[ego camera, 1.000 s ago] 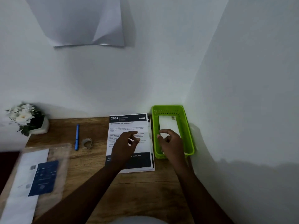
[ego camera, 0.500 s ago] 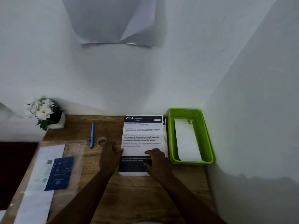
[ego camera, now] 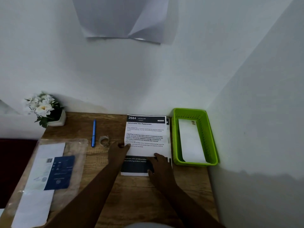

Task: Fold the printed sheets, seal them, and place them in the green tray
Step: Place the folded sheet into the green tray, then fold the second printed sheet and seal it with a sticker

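A stack of printed sheets headed "2684 Bedroom" lies on the wooden desk, just left of the green tray. One folded white sheet lies inside the tray. My left hand touches the left edge of the top sheet about halfway down, thumb on the paper. My right hand rests on the dark lower band of the sheet near its bottom right corner. Whether either hand pinches the paper is not clear.
A small roll of clear tape and a blue pen lie left of the sheets. A white flower pot stands at the back left. A clear plastic sleeve with papers covers the desk's left side. Walls close the back and right.
My right hand came out of the green tray and moved left onto the sheets' lower part. My left hand slid from the middle of the sheet to its left edge.
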